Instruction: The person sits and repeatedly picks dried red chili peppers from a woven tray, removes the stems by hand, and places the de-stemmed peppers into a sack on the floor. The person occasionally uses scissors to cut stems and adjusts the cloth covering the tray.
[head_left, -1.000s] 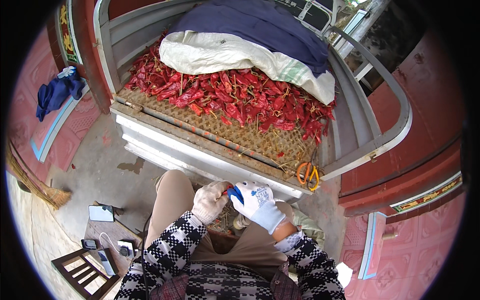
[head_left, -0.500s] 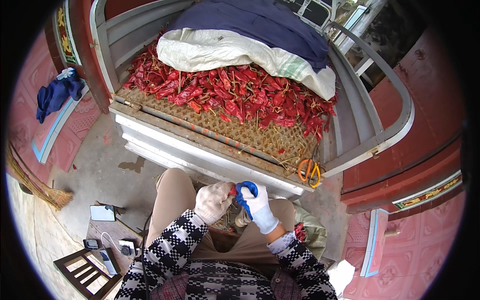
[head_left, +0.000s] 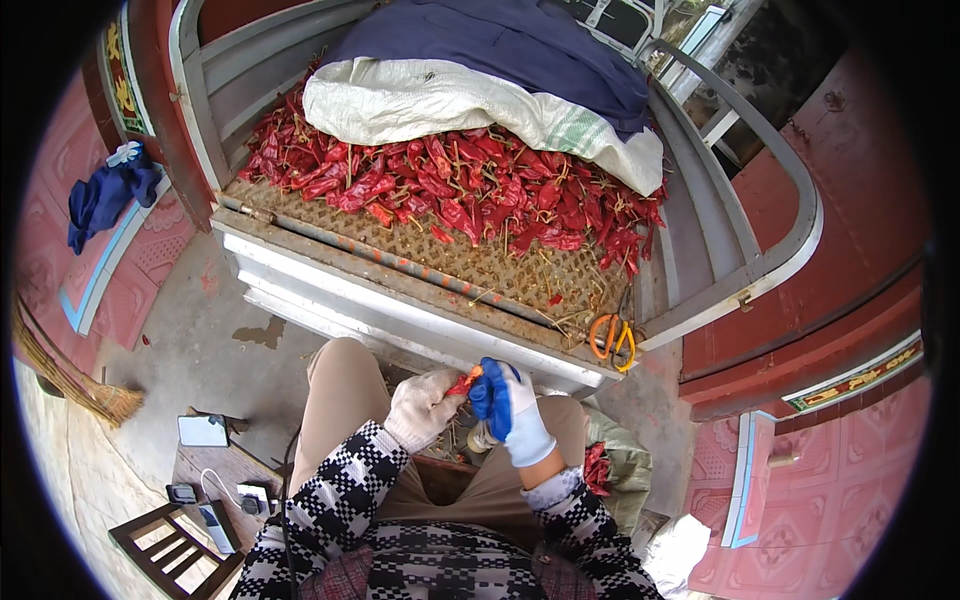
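Observation:
A dried red chili pepper (head_left: 462, 384) spans the small gap between my two hands, above my lap. My left hand (head_left: 421, 408), in a cream knitted glove, is closed round its lower left part. My right hand (head_left: 508, 402), in a white glove with blue-coated fingers, pinches its paler, orange upper end. Ahead of me a heap of dried red chili peppers (head_left: 400, 180) lies on the rusty, patterned cargo bed (head_left: 350, 226). Orange-handled scissors (head_left: 613, 340) rest at the bed's near right corner.
A white woven sack (head_left: 420, 100) and dark blue cloth (head_left: 480, 40) cover the heap's far side. Metal rails (head_left: 795, 235) flank the bed. By my right leg stands a greenish sack (head_left: 628, 465) with red peppers (head_left: 596, 468) at its mouth. A low bench (head_left: 215, 470) holding devices is left.
My hands have drawn slightly apart, and more of the pepper shows between them. My right hand has risen a little and turned. The view has shifted slightly.

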